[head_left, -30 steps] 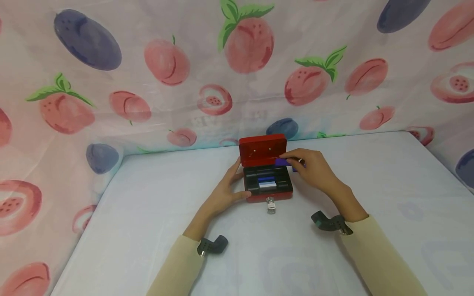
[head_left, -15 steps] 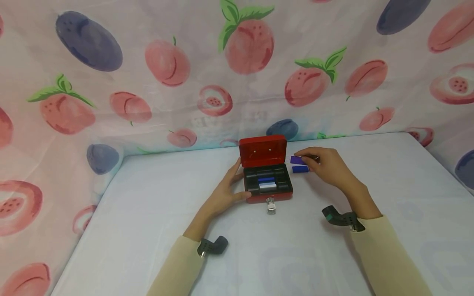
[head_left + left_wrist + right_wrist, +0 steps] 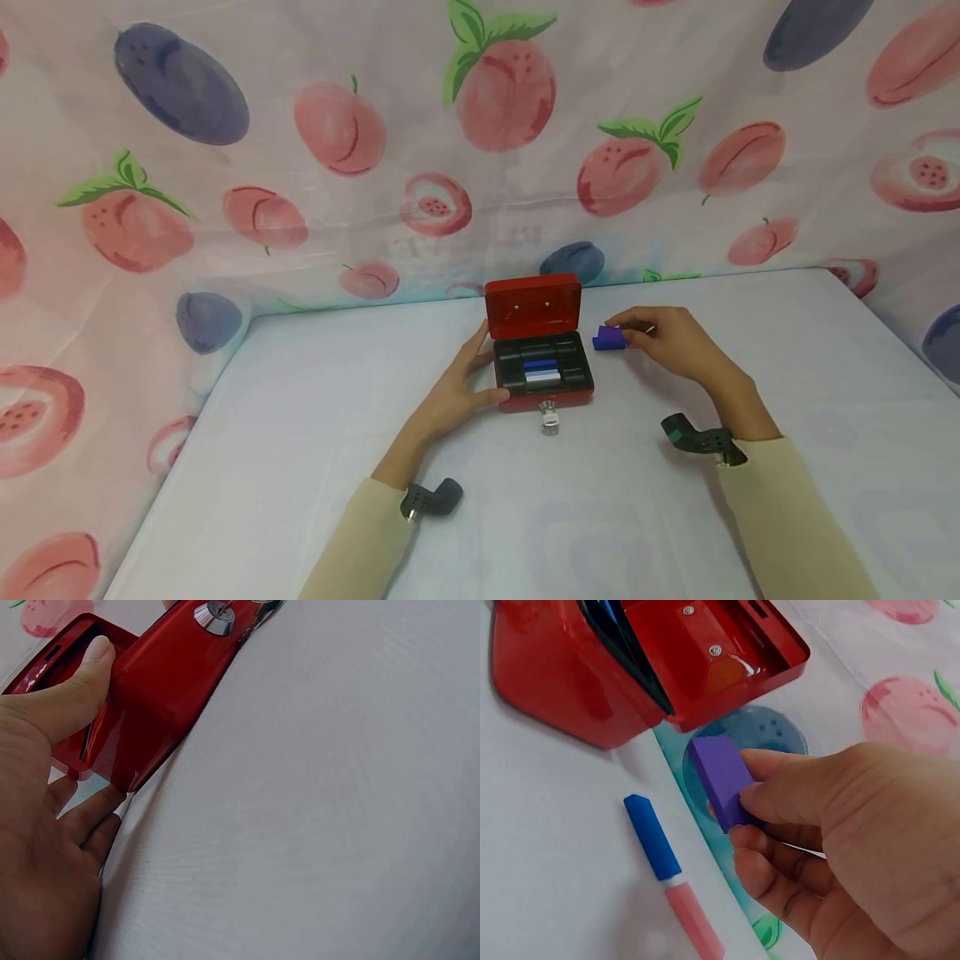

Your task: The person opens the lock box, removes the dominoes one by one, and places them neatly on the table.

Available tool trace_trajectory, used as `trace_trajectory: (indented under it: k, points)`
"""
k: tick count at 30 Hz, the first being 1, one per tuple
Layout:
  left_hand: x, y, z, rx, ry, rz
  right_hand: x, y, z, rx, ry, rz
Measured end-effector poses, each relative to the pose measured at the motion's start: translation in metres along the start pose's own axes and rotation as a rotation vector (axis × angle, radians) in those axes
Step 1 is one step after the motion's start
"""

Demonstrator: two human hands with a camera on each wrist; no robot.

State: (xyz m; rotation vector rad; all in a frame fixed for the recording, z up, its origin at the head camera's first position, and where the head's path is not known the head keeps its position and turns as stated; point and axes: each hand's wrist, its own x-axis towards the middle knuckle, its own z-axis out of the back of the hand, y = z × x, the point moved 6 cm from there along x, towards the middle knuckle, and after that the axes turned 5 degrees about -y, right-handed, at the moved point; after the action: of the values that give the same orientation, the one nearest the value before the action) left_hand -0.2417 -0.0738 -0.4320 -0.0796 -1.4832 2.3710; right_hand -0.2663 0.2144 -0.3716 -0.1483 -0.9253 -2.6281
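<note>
A small red cash box (image 3: 546, 402) stands with its lid (image 3: 532, 307) raised. My left hand (image 3: 452, 398) holds its left side, thumb over the front rim and fingers against the outer wall. My right hand (image 3: 678, 342) pinches a purple rectangular block (image 3: 724, 780) between thumb and fingers, to the right of the box. Below that block in the right wrist view, a blue-and-pink stick (image 3: 652, 838) with a white middle lies on the table. Inside the box's black tray (image 3: 510, 367) are a blue piece (image 3: 540, 364) and a white piece (image 3: 543, 376).
Keys (image 3: 551, 421) hang at the front lock (image 3: 215, 616) of the box. A white cloth covers the table (image 3: 525, 517), and a fruit-print curtain (image 3: 337, 50) rises behind it. Each wrist wears a dark camera mount (image 3: 431, 498).
From over the box's right edge, my right hand has moved right with the purple block, then slightly down over the blue-and-pink stick. The left hand stays on the box.
</note>
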Motion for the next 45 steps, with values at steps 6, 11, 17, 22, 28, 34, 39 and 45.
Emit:
trace_trajectory:
  k: [6,11,17,22,28,34,39,45]
  points:
    - [-0.001,-0.001,0.0,0.004,-0.001,0.012,-0.001,-0.006,-0.004,0.006,0.058,0.004]
    - [-0.001,-0.001,0.0,-0.009,0.003,0.004,-0.003,-0.014,-0.01,0.023,0.098,-0.036]
    - [-0.001,-0.002,0.001,-0.015,0.004,0.009,-0.005,-0.021,-0.015,0.026,0.13,-0.028]
    - [-0.002,-0.002,0.001,0.007,0.0,0.018,-0.007,-0.026,-0.019,0.025,0.141,-0.036]
    - [-0.001,-0.002,0.001,0.003,-0.001,0.013,-0.007,-0.029,-0.021,0.037,0.118,-0.013]
    - [0.001,-0.002,0.001,-0.005,0.01,0.005,-0.007,-0.03,-0.018,0.017,0.055,0.023]
    - [0.002,-0.001,0.0,-0.012,0.01,0.009,-0.006,-0.031,-0.017,0.02,0.026,0.034]
    - [0.001,0.0,0.002,-0.007,0.009,0.011,-0.006,-0.027,-0.017,0.033,0.016,0.046]
